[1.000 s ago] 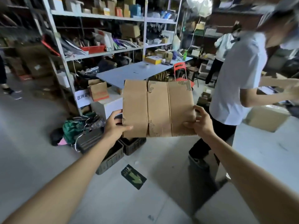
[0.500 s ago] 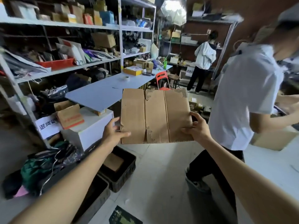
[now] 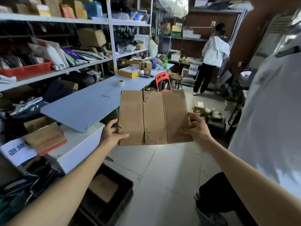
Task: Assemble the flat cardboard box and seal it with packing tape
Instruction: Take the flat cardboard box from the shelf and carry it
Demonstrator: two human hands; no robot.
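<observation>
White sheet at lower left shelf edge: we read "退货".
White sign under far bench: we read "退货区".

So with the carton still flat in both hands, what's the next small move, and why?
Probably push the two side edges toward each other to pop the flat cardboard box open into a tube. The left hand and right hand already pinch opposite lower edges, its creases show, and the tape roll lies untouched on the table.
</observation>
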